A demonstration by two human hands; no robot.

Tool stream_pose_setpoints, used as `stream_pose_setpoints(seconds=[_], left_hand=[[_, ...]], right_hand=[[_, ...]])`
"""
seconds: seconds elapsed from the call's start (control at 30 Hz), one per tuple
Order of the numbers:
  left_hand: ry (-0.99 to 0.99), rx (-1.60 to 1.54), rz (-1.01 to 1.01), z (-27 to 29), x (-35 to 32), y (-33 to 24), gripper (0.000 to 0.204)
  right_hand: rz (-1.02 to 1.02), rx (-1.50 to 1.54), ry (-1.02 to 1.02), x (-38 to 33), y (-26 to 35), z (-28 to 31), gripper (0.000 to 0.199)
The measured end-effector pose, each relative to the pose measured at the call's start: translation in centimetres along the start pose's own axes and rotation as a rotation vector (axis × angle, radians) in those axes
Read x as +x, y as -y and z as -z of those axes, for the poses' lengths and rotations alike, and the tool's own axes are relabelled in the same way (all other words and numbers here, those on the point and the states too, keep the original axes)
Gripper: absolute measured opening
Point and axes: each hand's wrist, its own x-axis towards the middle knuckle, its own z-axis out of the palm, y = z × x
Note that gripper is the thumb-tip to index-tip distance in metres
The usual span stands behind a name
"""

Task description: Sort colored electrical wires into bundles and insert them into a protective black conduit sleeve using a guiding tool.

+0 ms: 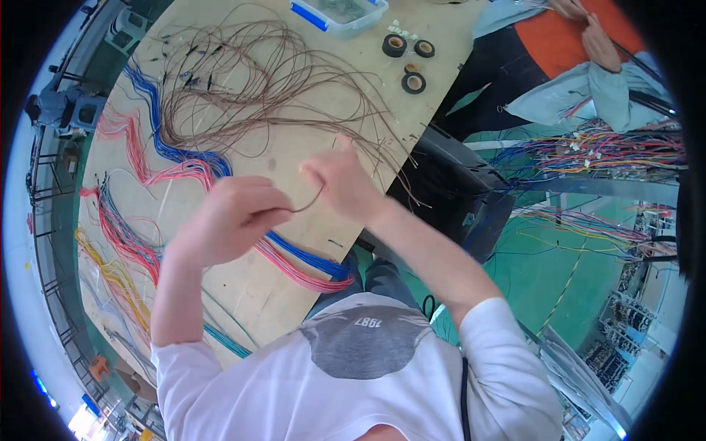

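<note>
A thin brown wire (310, 203) bends through the short gap between my two hands, above the wooden table. My left hand (234, 217) pinches one side of it, fingers pressed together. On the other side my right hand (343, 180) is closed round the wire, its thumb side slightly blurred. Beyond the hands spreads a loose tangle of brown wires (250, 81), some with dark ends at the far left. Blue wires (309, 253) and pink-red wires (290, 270) run in bundles under my left hand toward the table's near edge.
Rolls of black tape (394, 45) and a clear plastic box (346, 16) with blue clips lie on the table (257, 158). More red, yellow and teal wire bundles (125, 228) lie left. Another person (559, 59) handles wires at right, beside a rack of coloured wires (588, 151).
</note>
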Motion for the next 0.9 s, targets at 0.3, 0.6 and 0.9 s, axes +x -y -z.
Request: stream_pose_setpoints(seconds=[0.3, 0.6, 0.9], left_hand=[[-0.730, 0.681, 0.276, -1.3, -1.5, 8.9, 0.024], [-0.933, -0.504, 1.280, -29.6, -11.3, 5.5, 0.027], [-1.032, -0.491, 1.280, -36.7, -11.0, 4.5, 0.020]], right_hand=[[-0.546, 0.389, 0.262, -5.8, -7.1, 4.1, 0.027], [-0.513, 0.397, 0.636, -20.2, -3.6, -8.3, 0.024], [-0.371, 0.425, 0.651, -21.8, -4.2, -11.9, 0.018]])
